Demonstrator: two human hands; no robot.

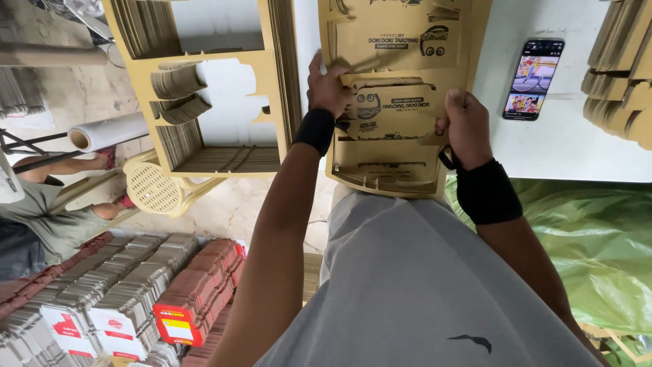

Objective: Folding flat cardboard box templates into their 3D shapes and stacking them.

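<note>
- Against my waist, at the table [564, 146] edge, stands the card stack [397, 160]; both hands work its top cutout [390, 109].
- Left hand [327, 87] is closed over the cutout's upper left corner, fingers curled.
- Right hand [466, 126] pinches its right edge, thumb on top.
- Card looks light, thin and stiff, likely to crease or tear at the tabs; edges seem the safest hold.
- Both forearms reach forward, wrists in black bands, palms down.
- Phone [534, 78] lies on the table, well apart.

The person wears a grey T-shirt [407, 285] with a small dark mark near the hem, and 2 black wristbands: left [315, 130], right [487, 192]. Forearms bare.
</note>
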